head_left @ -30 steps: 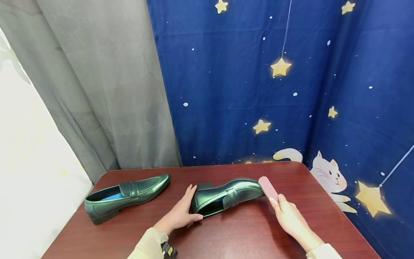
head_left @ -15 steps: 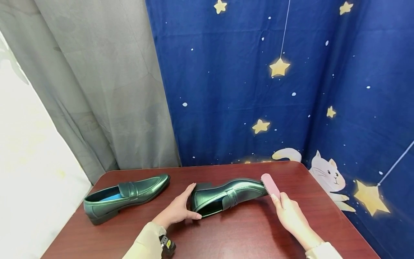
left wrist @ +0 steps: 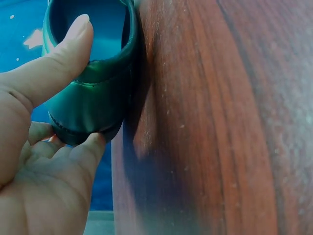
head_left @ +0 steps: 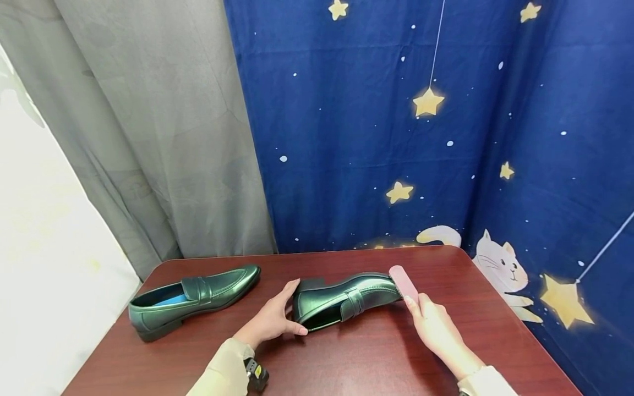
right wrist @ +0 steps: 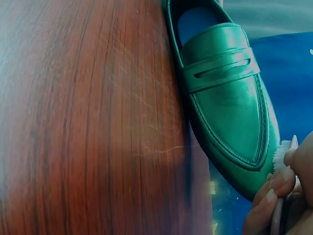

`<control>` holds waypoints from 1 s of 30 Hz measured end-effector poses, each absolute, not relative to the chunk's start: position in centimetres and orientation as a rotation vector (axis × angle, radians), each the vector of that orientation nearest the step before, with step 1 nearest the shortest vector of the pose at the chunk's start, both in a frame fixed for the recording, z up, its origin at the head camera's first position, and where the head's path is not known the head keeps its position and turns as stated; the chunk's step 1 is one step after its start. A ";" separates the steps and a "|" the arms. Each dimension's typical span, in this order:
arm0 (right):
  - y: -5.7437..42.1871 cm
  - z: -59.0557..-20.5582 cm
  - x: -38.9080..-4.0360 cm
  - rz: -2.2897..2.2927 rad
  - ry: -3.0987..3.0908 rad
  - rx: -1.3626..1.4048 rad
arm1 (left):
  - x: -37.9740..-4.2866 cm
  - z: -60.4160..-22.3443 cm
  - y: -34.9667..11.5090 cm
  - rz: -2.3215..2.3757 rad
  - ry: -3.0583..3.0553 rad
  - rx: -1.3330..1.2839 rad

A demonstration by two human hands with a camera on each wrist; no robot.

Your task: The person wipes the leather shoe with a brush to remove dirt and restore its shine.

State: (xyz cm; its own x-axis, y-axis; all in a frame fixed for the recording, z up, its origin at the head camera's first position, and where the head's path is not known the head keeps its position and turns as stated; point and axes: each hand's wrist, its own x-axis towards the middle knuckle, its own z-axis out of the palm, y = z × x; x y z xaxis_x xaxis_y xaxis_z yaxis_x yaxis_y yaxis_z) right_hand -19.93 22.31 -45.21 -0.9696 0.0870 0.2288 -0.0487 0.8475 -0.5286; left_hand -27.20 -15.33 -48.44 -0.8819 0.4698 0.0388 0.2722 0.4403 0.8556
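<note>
A shiny green loafer lies on its side on the table, its opening toward me and its toe to the right. At its heel, my left hand grips the shoe, thumb over the opening's rim and fingers at the heel's underside, as the left wrist view shows. My right hand holds a pink-backed brush by the handle. In the right wrist view its white bristles meet the loafer's toe. The matching loafer stands upright at the left, blue insole showing.
Both shoes rest on a reddish-brown wooden table with rounded far corners. Behind it hang a grey curtain and a blue curtain with stars and a white cat. A bright white area borders the left edge.
The brush in my right hand moved slightly right past the toe, then back left onto it. My left hand stays at the heel, and both loafers keep their places.
</note>
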 end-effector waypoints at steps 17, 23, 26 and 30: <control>20.2 -44.4 -20.3 0.793 -2.789 0.001 | -26.9 -48.4 -15.0 1.421 2.518 0.678; 19.4 -43.9 -20.4 0.758 -2.813 0.006 | -26.7 -48.5 -15.1 1.408 2.522 0.695; 18.9 -43.7 -20.5 0.732 -2.828 0.008 | -26.8 -48.6 -15.1 1.404 2.536 0.709; 18.3 -43.6 -20.5 0.693 -2.827 0.022 | -26.8 -48.8 -15.1 1.391 2.554 0.705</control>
State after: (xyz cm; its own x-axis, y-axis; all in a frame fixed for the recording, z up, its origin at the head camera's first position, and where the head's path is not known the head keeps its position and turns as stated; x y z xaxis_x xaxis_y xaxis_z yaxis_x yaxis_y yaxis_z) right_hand -20.55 18.33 -43.63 -0.9735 0.0399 0.2254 -0.0688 0.8881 -0.4544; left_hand -26.84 -15.11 -48.77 -0.8783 0.4693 0.0911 0.3310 0.4595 0.8242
